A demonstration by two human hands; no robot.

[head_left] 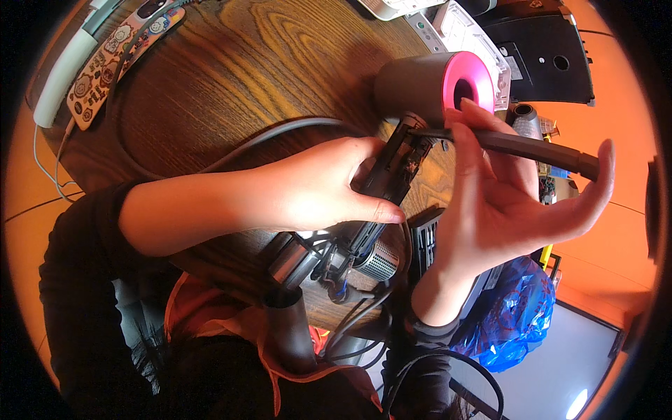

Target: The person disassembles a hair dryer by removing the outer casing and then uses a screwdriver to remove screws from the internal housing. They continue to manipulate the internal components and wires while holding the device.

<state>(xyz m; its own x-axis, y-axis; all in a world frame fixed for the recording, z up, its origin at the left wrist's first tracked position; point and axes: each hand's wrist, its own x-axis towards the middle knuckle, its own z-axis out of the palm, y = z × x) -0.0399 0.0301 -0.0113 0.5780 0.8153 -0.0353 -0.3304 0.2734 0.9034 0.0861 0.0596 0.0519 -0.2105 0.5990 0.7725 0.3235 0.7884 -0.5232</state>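
Dryer handle, one piece, is opened with its inner parts showing, and it stands slanted above one wooden table. It lies between the thumb and the other fingers of the left hand, which close around it, partly hidden. The right hand holds one dark screwdriver between bent fingers; its tip is at the handle's upper end. Near this end lies one grey cylinder with one pink ring. One patterned case bears cartoon drawings; its lettering is too small to read.
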